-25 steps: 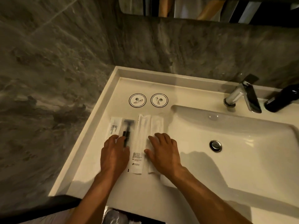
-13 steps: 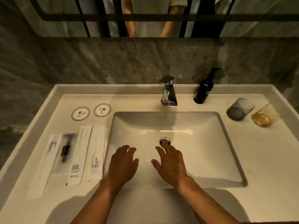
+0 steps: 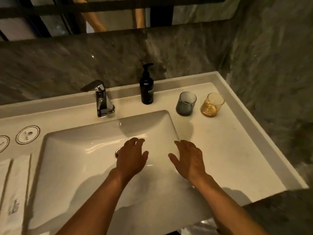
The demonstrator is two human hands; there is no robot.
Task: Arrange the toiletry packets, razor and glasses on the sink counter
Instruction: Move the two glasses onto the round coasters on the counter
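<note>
A grey glass (image 3: 185, 103) and an amber glass (image 3: 212, 104) stand side by side on the white counter (image 3: 233, 150) at the back right. White toiletry packets (image 3: 16, 182) lie in a row at the far left edge of the view, partly cut off; the razor is out of sight. My left hand (image 3: 131, 157) hovers over the basin (image 3: 88, 160) near the drain, fingers spread, holding nothing. Empty as well, my right hand (image 3: 190, 159) floats over the basin's right rim, well short of the glasses.
A chrome faucet (image 3: 102, 99) and a black pump bottle (image 3: 146, 87) stand behind the basin. Two round coasters (image 3: 28, 134) lie at the back left. Dark marble walls close in behind and on the right; a mirror hangs above.
Both hands left the packets and swung right across the basin. The view turned right with them, bringing the glasses closer and pushing the packets to the left edge.
</note>
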